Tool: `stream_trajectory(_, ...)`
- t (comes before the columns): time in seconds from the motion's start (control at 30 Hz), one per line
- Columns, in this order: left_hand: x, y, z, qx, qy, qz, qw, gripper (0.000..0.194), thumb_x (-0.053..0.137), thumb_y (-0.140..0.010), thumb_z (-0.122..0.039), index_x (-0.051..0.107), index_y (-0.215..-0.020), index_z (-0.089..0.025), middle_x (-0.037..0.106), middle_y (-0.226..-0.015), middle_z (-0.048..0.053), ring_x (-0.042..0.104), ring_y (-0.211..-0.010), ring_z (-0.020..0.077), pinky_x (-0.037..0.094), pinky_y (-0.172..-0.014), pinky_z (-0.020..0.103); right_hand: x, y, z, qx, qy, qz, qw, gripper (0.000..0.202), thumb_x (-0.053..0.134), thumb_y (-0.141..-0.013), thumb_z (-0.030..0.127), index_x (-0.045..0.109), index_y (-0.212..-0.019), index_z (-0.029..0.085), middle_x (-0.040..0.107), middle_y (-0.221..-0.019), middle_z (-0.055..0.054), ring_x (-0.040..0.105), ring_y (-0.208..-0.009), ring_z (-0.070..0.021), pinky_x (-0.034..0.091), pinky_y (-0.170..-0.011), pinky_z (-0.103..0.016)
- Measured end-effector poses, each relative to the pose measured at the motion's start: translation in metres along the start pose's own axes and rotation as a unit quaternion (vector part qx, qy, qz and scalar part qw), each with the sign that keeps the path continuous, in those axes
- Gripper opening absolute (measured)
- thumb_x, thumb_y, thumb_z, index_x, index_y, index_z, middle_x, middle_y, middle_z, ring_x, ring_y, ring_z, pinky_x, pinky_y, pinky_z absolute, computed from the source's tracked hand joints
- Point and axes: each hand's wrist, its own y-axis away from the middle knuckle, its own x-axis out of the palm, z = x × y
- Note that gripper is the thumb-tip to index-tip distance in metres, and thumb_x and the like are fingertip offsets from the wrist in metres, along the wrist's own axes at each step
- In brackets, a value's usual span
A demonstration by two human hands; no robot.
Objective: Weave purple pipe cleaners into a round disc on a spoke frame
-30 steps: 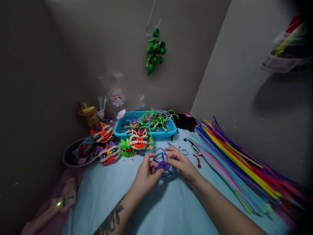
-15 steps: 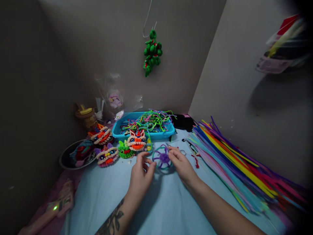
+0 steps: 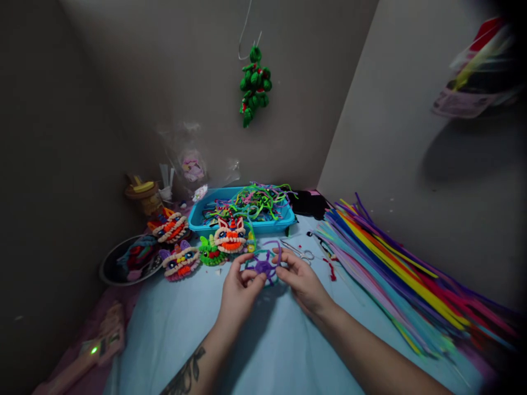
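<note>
Between my hands is a round pipe-cleaner frame (image 3: 263, 267), with purple spokes running from a purple middle to a teal ring. My left hand (image 3: 242, 282) grips its left side between thumb and fingers. On the other side, my right hand (image 3: 302, 280) pinches a purple pipe-cleaner strand (image 3: 279, 249) that loops up at the frame's right edge. Fingertips cover parts of the ring. Scissors (image 3: 302, 253) lie on the cloth just beyond my right hand.
A blue tray (image 3: 242, 228) of pipe-cleaner scraps stands at the back. Lion-head pipe-cleaner figures (image 3: 230, 237) and a metal bowl (image 3: 107, 271) are at left. Long coloured pipe cleaners (image 3: 395, 274) lie at right. A green ornament (image 3: 255, 88) hangs above.
The frame has shifted left and slightly down, and my left hand has closed on it. My right hand has moved a little left with it, and the purple strand now loops upward.
</note>
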Motion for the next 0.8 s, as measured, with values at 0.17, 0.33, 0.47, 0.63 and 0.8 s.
stream_trajectory(0.17, 0.000, 0.000, -0.002, 0.006, 0.011, 0.006, 1.000, 0.054, 0.074, -0.065, -0.028, 0.048, -0.110, -0.017, 0.055, -0.054, -0.008, 0.047, -0.048, 0.0065, 0.034, -0.050, 0.017, -0.003, -0.001, 0.000, -0.019, 0.038, 0.014, 0.999, 0.023, 0.074, -0.064, 0.039, 0.064, -0.069, 0.020, 0.052, -0.116, -0.008, 0.047, -0.114, -0.0271, 0.040, -0.090, -0.035)
stream_trajectory(0.33, 0.003, 0.004, -0.005, 0.018, 0.004, 0.017, 1.000, 0.052, 0.072, -0.067, -0.028, 0.046, -0.111, -0.018, 0.054, -0.053, -0.009, 0.040, -0.044, 0.0051, 0.028, -0.046, 0.016, 0.001, -0.001, -0.005, -0.037, 0.053, -0.033, 0.997, 0.022, 0.072, -0.065, 0.038, 0.061, -0.068, 0.020, 0.052, -0.112, -0.007, 0.047, -0.111, -0.0263, 0.043, -0.085, -0.034)
stream_trajectory(0.47, 0.002, 0.006, -0.005, 0.018, 0.001, 0.029, 0.999, 0.053, 0.071, -0.068, -0.027, 0.044, -0.113, -0.019, 0.053, -0.054, -0.009, 0.038, -0.044, 0.0045, 0.027, -0.046, 0.016, 0.002, -0.001, -0.006, -0.022, 0.061, -0.053, 0.996, 0.025, 0.072, -0.065, 0.042, 0.060, -0.069, 0.020, 0.052, -0.111, -0.008, 0.050, -0.103, -0.0253, 0.044, -0.077, -0.032)
stream_trajectory(0.63, 0.000, 0.005, -0.004, 0.014, 0.001, 0.045, 0.999, 0.056, 0.072, -0.067, -0.029, 0.044, -0.114, -0.019, 0.054, -0.058, -0.008, 0.039, -0.045, 0.0046, 0.028, -0.046, 0.017, -0.001, -0.002, -0.008, -0.011, 0.058, -0.007, 0.998, 0.031, 0.070, -0.067, 0.047, 0.057, -0.062, 0.019, 0.052, -0.113, -0.008, 0.050, -0.104, -0.0255, 0.041, -0.083, -0.035)
stream_trajectory(0.8, 0.005, 0.004, -0.003, 0.028, -0.003, 0.037, 0.999, 0.051, 0.072, -0.067, -0.029, 0.045, -0.110, -0.020, 0.052, -0.059, -0.009, 0.041, -0.047, 0.0054, 0.030, -0.048, 0.017, -0.003, -0.003, -0.011, -0.039, 0.090, 0.014, 0.995, 0.034, 0.065, -0.072, 0.052, 0.060, -0.064, 0.018, 0.051, -0.113, -0.008, 0.047, -0.110, -0.0256, 0.036, -0.093, -0.036)
